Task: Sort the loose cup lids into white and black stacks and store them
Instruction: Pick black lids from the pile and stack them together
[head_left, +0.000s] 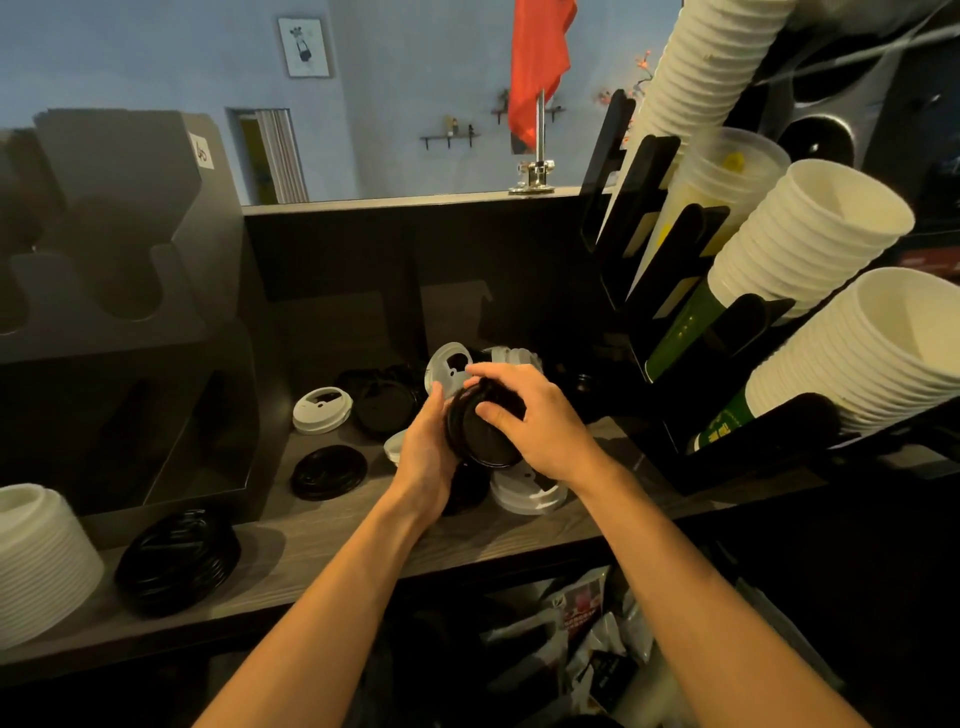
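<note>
Both hands meet above the counter around a small stack of black lids (485, 439). My left hand (423, 457) cups the stack from the left, and my right hand (535, 421) grips it from the right with the thumb on the top lid. Loose lids lie around them: a white lid (322, 409), a black lid (328, 472), a tilted white lid (448, 366), white lids (527, 493) under my right wrist, and black lids (384, 400) behind. At the near left stand a black lid stack (179, 558) and a white lid stack (39, 561).
A dark slotted lid organiser (119, 332) fills the left of the wooden counter (322, 540). A black rack (691, 291) at the right holds slanted stacks of white paper cups (810, 234). Bags sit on the shelf below.
</note>
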